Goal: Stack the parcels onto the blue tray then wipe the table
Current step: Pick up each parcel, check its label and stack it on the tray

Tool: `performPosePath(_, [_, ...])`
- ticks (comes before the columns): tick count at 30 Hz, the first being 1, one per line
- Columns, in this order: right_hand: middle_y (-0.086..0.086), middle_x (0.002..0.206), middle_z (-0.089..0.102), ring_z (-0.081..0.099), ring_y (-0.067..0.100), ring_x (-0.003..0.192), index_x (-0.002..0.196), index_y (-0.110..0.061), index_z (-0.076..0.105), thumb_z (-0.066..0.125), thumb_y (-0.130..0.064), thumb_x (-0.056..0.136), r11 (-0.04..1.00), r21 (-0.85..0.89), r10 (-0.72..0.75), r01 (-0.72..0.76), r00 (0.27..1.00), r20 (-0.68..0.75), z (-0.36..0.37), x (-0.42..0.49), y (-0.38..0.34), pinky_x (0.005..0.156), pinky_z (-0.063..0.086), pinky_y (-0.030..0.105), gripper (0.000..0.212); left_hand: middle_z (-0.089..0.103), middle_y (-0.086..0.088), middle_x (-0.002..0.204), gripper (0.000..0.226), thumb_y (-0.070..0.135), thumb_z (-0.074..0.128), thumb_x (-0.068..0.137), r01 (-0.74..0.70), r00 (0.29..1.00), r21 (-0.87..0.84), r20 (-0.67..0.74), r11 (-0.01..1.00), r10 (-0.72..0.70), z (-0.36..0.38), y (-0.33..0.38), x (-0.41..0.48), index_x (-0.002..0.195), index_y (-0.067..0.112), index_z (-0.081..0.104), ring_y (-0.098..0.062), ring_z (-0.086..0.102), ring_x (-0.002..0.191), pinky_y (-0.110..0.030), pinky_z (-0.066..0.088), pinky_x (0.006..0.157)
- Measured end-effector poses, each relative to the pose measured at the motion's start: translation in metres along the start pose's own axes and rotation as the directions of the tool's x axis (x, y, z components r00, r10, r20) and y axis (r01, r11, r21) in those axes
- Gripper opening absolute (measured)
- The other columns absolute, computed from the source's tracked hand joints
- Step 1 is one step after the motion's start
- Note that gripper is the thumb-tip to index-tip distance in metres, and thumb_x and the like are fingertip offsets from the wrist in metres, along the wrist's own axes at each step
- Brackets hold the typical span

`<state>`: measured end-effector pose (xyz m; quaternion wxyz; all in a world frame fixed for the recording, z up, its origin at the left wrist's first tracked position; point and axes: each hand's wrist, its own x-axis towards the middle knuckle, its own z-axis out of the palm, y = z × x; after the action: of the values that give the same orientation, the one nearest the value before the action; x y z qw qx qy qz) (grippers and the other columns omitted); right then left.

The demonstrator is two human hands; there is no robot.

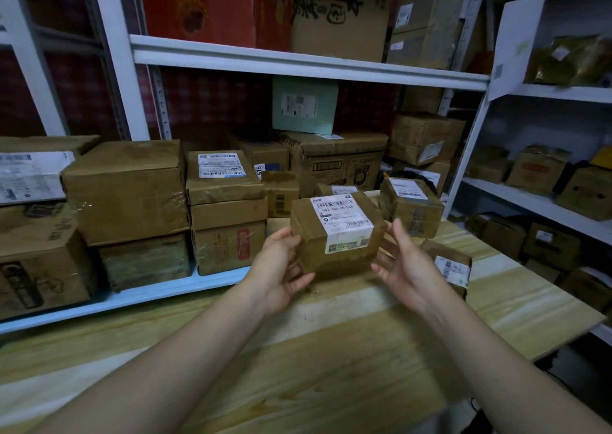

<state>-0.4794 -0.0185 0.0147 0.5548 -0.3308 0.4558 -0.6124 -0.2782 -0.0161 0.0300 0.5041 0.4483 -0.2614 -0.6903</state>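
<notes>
lifting parcel (337, 234) | my left hand (281, 268) at 9 o'clock, right hand (407, 264) at 3, clasp its sides | I should keep it level, squeeze evenly

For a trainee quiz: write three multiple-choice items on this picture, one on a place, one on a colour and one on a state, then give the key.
1. Where is the centre parcel?
A. on the top shelf
B. between two hands, over the table
C. on the floor

2. What colour is the flat package leaning at the back of the shelf?
A. pale green
B. black
C. orange

3. What is the left hand doing?
A. lying flat on the table
B. gripping the centre parcel
C. holding a cloth

Key:
1 B: the left hand and right hand flank it over the table.
2 A: its face is pale green.
3 B: its thumb and fingers wrap the box's side.
</notes>
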Motion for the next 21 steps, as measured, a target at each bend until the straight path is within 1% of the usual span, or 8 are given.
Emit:
performPosePath(3, [0.009,0.115,0.074,0.064,0.027,0.111,0.123,-0.020,0.065,0.055,-0.045,0.095,1.000,0.022,0.014,-0.014,1.000,-0.009,0.001,-0.001,-0.001,0.086,0.050,0.036,0.039,0.066,-0.001,0.103,0.032,0.014,0.050,0.097,-0.044,0.999,0.074,0.012,0.996,0.043,-0.001,-0.001,0.002,0.119,0.038,0.054,-0.018,0.061,0.095,-0.044,0.044,0.098])
performPosePath(5, [0.010,0.115,0.074,0.065,0.028,0.112,0.124,-0.017,0.064,0.057,-0.040,0.095,0.998,0.059,0.022,-0.021,1.000,-0.008,0.001,-0.003,-0.001,0.093,0.052,0.040,0.038,0.067,0.002,0.099,0.038,0.011,0.048,0.096,-0.073,0.997,0.141,0.014,0.987,0.072,-0.002,-0.001,0.004,0.117,0.042,0.055,-0.014,0.060,0.091,-0.043,0.042,0.098])
performPosePath(7, [0.010,0.112,0.075,0.065,0.029,0.115,0.124,-0.016,0.063,0.058,-0.031,0.096,0.996,0.092,0.019,-0.019,1.000,0.005,0.000,-0.005,-0.001,0.100,0.050,0.045,0.032,0.066,0.006,0.091,0.042,0.008,0.047,0.094,-0.107,0.994,0.192,0.009,0.976,0.107,-0.003,-0.001,0.004,0.115,0.044,0.055,-0.010,0.057,0.083,-0.035,0.043,0.085])
performPosePath(9, [0.011,0.113,0.075,0.065,0.029,0.116,0.124,-0.014,0.063,0.057,-0.026,0.098,0.993,0.118,0.005,-0.007,1.000,0.021,0.001,-0.008,-0.002,0.103,0.049,0.047,0.029,0.065,0.010,0.092,0.040,0.010,0.047,0.095,-0.136,0.990,0.217,0.001,0.967,0.140,-0.002,-0.001,0.002,0.115,0.043,0.057,-0.008,0.055,0.081,-0.031,0.037,0.072])
performPosePath(13, [0.012,0.110,0.075,0.067,0.028,0.112,0.117,-0.011,0.067,0.055,-0.022,0.099,0.988,0.151,-0.006,0.003,1.000,0.020,0.003,-0.011,-0.003,0.101,0.051,0.043,0.024,0.063,0.014,0.097,0.020,0.029,0.051,0.099,-0.139,0.989,0.197,-0.014,0.971,0.144,-0.002,0.001,0.000,0.115,0.038,0.059,-0.005,0.052,0.090,-0.032,0.035,0.077])
performPosePath(16, [0.010,0.105,0.076,0.070,0.023,0.103,0.109,-0.010,0.069,0.055,-0.016,0.099,0.989,0.147,-0.020,0.015,0.999,0.029,0.005,-0.010,-0.003,0.098,0.052,0.041,0.019,0.062,0.012,0.108,0.028,0.043,0.050,0.097,-0.129,0.990,0.191,-0.024,0.973,0.136,0.000,0.001,0.000,0.122,0.035,0.060,-0.007,0.052,0.092,-0.030,0.037,0.075])
performPosePath(18, [0.013,0.111,0.074,0.068,0.025,0.107,0.114,-0.005,0.067,0.055,-0.013,0.098,0.984,0.176,-0.018,0.013,0.999,0.028,0.003,-0.006,0.000,0.102,0.050,0.042,0.022,0.064,0.011,0.101,0.030,0.048,0.049,0.097,-0.120,0.991,0.173,-0.036,0.978,0.128,0.000,0.001,-0.001,0.121,0.033,0.060,-0.008,0.053,0.087,-0.029,0.037,0.073])
performPosePath(21, [0.020,0.129,0.065,0.061,0.030,0.124,0.131,0.002,0.056,0.057,-0.006,0.096,0.967,0.256,-0.016,0.012,1.000,0.011,-0.002,0.000,0.002,0.103,0.050,0.042,0.036,0.068,0.011,0.085,0.033,0.054,0.050,0.094,-0.090,0.994,0.131,-0.048,0.987,0.097,0.000,0.002,-0.002,0.110,0.028,0.065,-0.008,0.059,0.086,-0.030,0.043,0.077])
